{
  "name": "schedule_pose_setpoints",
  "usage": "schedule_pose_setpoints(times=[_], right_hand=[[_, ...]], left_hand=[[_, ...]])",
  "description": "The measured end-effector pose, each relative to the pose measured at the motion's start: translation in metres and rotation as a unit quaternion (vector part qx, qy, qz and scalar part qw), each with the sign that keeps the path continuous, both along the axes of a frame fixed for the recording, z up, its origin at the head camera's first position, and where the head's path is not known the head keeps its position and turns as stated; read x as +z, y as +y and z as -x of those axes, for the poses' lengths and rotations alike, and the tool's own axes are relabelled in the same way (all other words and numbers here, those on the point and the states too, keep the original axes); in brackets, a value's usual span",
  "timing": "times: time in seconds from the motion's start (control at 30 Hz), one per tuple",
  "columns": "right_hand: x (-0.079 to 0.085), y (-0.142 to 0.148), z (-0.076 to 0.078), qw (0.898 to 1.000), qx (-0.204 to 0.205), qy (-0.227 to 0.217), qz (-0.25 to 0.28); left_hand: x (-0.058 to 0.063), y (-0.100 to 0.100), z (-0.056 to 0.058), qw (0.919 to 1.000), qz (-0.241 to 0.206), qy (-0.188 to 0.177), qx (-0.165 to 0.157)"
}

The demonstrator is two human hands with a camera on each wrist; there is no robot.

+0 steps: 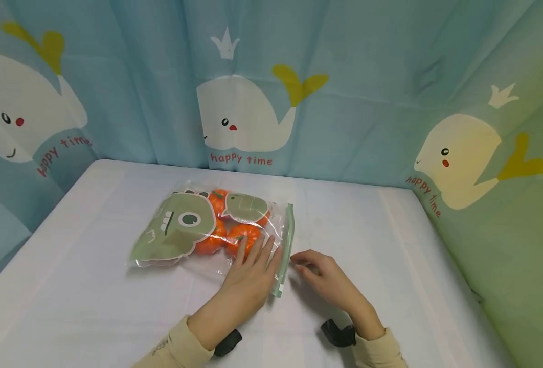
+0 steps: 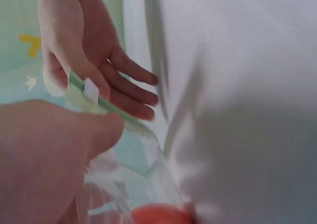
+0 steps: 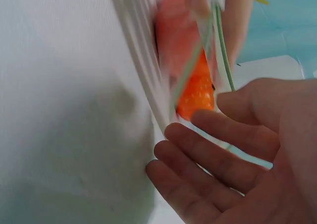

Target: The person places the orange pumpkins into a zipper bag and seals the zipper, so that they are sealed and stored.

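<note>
A clear zip bag with a green dinosaur print lies on the table, and several orange toy pumpkins show inside. My left hand holds the bag near its mouth, fingers stretched over the top. In the left wrist view, the left thumb lies against the film by the green zip strip. My right hand is just right of the strip, fingers loosely bent and parted from the thumb. The right wrist view shows its fingertips beside the bag's mouth. A white slider sits at the strip's near end.
A white cloth covers the table. Behind it hangs a blue curtain printed with whales, turning green at the right. Black wrist straps sit below both hands.
</note>
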State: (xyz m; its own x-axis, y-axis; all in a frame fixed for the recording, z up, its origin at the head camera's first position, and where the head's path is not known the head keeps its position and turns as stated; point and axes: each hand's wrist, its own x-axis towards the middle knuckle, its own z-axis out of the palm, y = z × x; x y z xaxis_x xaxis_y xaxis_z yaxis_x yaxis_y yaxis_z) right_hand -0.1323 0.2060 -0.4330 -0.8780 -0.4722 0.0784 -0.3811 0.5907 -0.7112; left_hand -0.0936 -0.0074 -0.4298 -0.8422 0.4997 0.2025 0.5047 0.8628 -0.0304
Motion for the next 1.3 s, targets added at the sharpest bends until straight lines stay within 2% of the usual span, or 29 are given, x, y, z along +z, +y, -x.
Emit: schedule_pose_setpoints(times=[0.17, 0.27, 0.37, 0.5, 0.6, 0.77, 0.93, 1.17, 1.3], right_hand=[[-0.004, -0.007, -0.001, 0.998, -0.013, -0.048, 0.032], [-0.002, -0.011, -0.002, 0.993, -0.028, -0.093, 0.065], [-0.001, -0.014, -0.002, 0.978, -0.036, -0.173, 0.114], [-0.002, -0.013, -0.002, 0.946, -0.017, -0.270, 0.179], [-0.003, -0.011, 0.000, 0.927, 0.005, -0.309, 0.213], [-0.004, -0.009, 0.004, 0.904, 0.019, -0.345, 0.254], [-0.009, -0.008, 0.003, 0.894, 0.018, -0.356, 0.270], [-0.015, -0.013, 0.003, 0.884, 0.016, -0.372, 0.284], [-0.018, -0.014, 0.002, 0.872, 0.028, -0.390, 0.294]], left_hand=[[-0.004, 0.011, 0.002, 0.9989, -0.009, 0.037, 0.027], [-0.006, 0.013, 0.003, 0.9980, -0.006, 0.053, 0.034], [-0.007, 0.014, 0.004, 0.9979, -0.005, 0.052, 0.039], [-0.009, 0.015, 0.005, 0.9975, -0.010, 0.055, 0.042], [-0.010, 0.015, 0.008, 0.9965, -0.008, 0.070, 0.045], [-0.008, 0.015, 0.012, 0.9953, -0.010, 0.083, 0.049], [-0.009, 0.013, 0.011, 0.9965, -0.013, 0.063, 0.053], [-0.011, 0.013, 0.013, 0.9955, -0.004, 0.076, 0.056], [-0.011, 0.014, 0.012, 0.9959, -0.001, 0.070, 0.058]])
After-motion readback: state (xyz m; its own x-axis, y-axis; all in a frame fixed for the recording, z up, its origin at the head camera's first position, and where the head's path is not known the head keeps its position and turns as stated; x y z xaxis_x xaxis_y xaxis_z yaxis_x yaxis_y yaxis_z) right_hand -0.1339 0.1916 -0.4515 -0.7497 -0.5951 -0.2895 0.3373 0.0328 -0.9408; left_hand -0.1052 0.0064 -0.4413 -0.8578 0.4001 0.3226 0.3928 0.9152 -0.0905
